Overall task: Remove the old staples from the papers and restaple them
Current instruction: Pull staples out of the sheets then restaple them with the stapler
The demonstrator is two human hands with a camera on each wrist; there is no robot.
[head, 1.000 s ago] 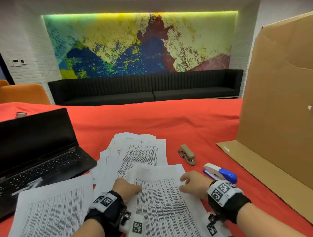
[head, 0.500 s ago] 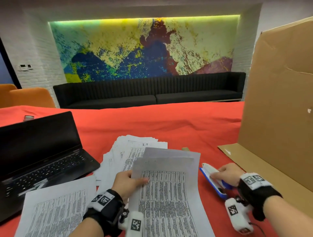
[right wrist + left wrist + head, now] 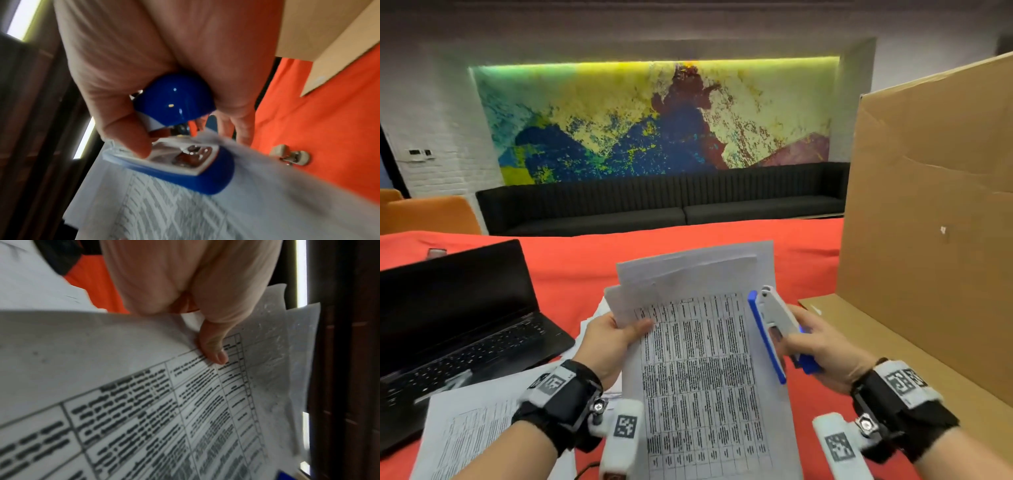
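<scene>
Left hand (image 3: 610,346) grip pinching papers (image 3: 702,370), right hand (image 3: 825,353) grip around stapler (image 3: 779,329)

Black wrist straps (image 3: 565,394), white coded tags, seemingly screws.

Red cloth-covered table (image 3: 715,236)
Carries black open laptop (image 3: 458,329), printed white paper sheets (image 3: 469,435), large brown cardboard sheet (image 3: 928,349), beige staple remover (image 3: 290,155).

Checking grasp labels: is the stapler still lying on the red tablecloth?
No, the right hand grips the stapler in the air beside the papers that the left hand holds up.
</scene>
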